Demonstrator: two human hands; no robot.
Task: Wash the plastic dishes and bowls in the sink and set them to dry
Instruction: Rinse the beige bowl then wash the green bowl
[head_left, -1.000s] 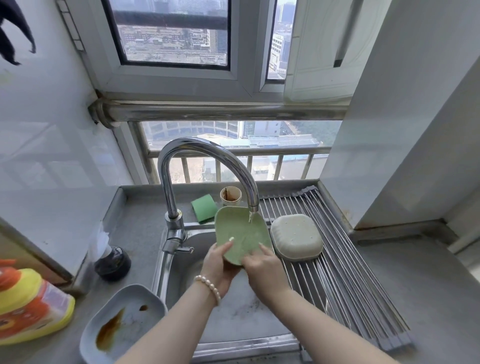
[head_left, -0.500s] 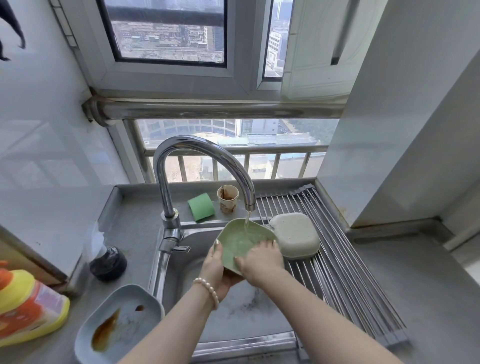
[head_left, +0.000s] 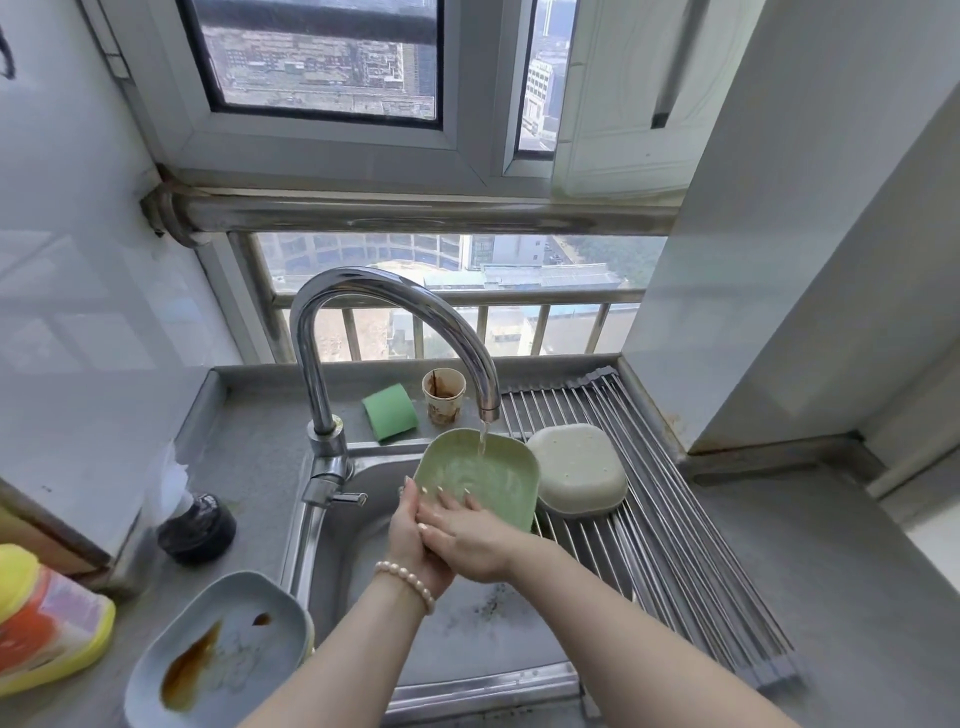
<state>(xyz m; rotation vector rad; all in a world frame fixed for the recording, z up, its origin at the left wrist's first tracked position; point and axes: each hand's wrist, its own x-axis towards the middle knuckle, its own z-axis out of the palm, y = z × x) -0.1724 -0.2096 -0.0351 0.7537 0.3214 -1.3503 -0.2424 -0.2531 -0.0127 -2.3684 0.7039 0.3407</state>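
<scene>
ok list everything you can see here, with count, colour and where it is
green dish: 1, pale green, over the sink under the running faucet
white dish: 1, off-white, upside down on the drying rack
blue dish: 1, pale blue with brown sauce, counter left of sink
paper cup: 1, stained brown, behind sink
sponge: 1, green, behind sink
faucet: 1, chrome
sink: 1, steel
drying rack: 1, steel, right of sink
detergent bottle: 1, yellow, far left
black lid: 1, left counter
left hand: holds green dish
right hand: fingers rub inside green dish
</scene>
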